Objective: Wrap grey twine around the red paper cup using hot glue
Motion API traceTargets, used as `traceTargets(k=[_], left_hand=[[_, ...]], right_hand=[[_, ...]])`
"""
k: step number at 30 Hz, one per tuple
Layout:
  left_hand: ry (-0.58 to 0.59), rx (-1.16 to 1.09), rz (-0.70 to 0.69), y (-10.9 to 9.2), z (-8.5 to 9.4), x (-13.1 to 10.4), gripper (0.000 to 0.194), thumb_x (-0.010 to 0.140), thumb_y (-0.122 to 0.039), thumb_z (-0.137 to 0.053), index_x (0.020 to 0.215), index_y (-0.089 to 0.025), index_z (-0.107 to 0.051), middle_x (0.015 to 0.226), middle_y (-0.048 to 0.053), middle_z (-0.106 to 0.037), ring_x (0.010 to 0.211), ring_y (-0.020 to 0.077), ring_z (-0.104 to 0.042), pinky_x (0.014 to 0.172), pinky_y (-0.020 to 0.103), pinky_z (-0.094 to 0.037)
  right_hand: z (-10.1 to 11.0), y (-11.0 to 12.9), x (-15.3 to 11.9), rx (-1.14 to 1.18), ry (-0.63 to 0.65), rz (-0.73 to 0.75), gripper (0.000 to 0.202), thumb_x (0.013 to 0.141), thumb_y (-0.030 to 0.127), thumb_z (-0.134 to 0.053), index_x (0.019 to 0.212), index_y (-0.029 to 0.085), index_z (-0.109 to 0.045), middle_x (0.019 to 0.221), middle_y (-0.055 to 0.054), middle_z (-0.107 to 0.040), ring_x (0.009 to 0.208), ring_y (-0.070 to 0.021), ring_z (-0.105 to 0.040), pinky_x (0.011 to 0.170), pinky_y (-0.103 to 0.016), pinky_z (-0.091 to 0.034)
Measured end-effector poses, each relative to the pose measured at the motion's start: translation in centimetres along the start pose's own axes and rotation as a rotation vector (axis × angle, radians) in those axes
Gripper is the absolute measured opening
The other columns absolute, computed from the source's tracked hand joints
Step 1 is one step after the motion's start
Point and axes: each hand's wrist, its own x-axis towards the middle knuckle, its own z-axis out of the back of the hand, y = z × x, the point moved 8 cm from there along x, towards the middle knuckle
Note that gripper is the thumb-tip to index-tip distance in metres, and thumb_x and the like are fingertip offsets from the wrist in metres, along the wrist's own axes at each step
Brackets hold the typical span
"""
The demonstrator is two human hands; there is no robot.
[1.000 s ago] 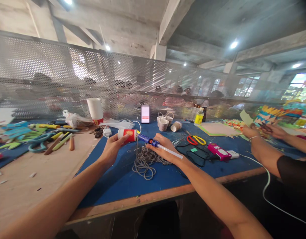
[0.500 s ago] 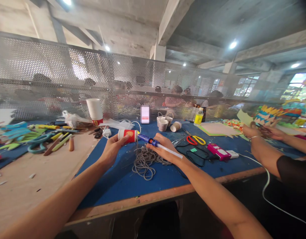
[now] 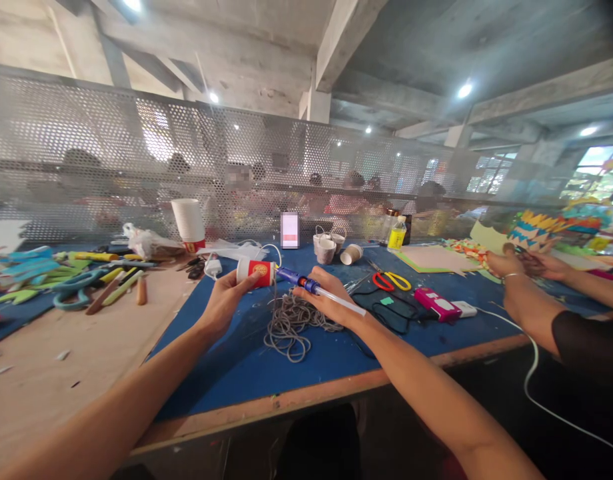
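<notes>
My left hand point(image 3: 225, 297) is closed around a red and white paper cup point(image 3: 262, 272) that lies on its side in the air, its rim end toward the right. In my right hand point(image 3: 331, 293) is a blue hot glue gun point(image 3: 297, 280), with a clear glue stick point(image 3: 341, 302) sticking out of its back over my wrist. The gun's nozzle points left and is at the cup's right end; whether it touches I cannot tell. Beneath both hands a heap of grey cord point(image 3: 295, 327) rests on the blue mat, and one strand reaches up to the cup.
Behind stand a stack of paper cups point(image 3: 187, 220), a phone point(image 3: 289, 231) and small cord-wrapped cups point(image 3: 325, 249). To the right are scissors point(image 3: 391, 281), a magenta box point(image 3: 436, 305) and a bottle point(image 3: 397, 233). Left lie teal scissors point(image 3: 76, 288). A co-worker's hands point(image 3: 511, 263) hold paper at far right.
My hands, the cup and the glue gun keep almost the same places. The co-worker's hands at the right shift slightly.
</notes>
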Motion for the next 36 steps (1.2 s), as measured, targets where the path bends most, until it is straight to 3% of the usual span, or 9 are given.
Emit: traceTargets(k=[11, 24, 31, 36], left_hand=[[0.003, 0.055, -0.023, -1.3, -0.6, -0.7, 0.036, 0.074, -0.05, -0.083, 0.094, -0.019, -0.079, 0.087, 0.004, -0.079, 0.08, 0.0235, -0.068, 0.077, 0.033, -0.05], [-0.017, 0.097, -0.019, -1.8, -0.7, -1.0, 0.048, 0.066, -0.057, -0.085, 0.096, -0.02, -0.08, 0.089, 0.005, -0.08, 0.079, 0.0265, -0.069, 0.072, 0.033, -0.051], [0.003, 0.1, -0.04, -1.6, -0.7, -0.8, 0.045, 0.07, -0.055, -0.084, 0.097, -0.019, -0.079, 0.093, 0.005, -0.08, 0.083, 0.0261, -0.069, 0.075, 0.033, -0.051], [-0.013, 0.084, -0.025, -1.5, -0.6, -0.8, 0.045, 0.069, -0.056, -0.085, 0.095, -0.019, -0.079, 0.091, 0.005, -0.08, 0.084, 0.0264, -0.069, 0.077, 0.033, -0.051]], right_hand=[[0.2, -0.1, 0.0, -0.013, -0.006, -0.025, 0.042, 0.096, 0.056, -0.062, 0.076, 0.02, -0.054, 0.084, 0.002, -0.051, 0.07, -0.0118, -0.051, 0.066, -0.025, -0.035], [0.2, -0.4, 0.1, -0.008, -0.015, -0.039, 0.038, 0.096, 0.051, -0.064, 0.075, 0.02, -0.056, 0.083, 0.002, -0.051, 0.069, -0.0117, -0.051, 0.066, -0.024, -0.036], [0.9, -1.0, 0.1, -0.012, -0.133, -0.035, 0.034, 0.095, 0.054, -0.063, 0.085, 0.022, -0.062, 0.087, 0.0, -0.06, 0.08, -0.0156, -0.058, 0.072, -0.025, -0.042], [1.8, -2.1, 0.2, -0.009, -0.19, -0.113, 0.031, 0.097, 0.054, -0.059, 0.092, 0.023, -0.064, 0.074, 0.0, -0.066, 0.071, -0.018, -0.063, 0.067, -0.026, -0.041]])
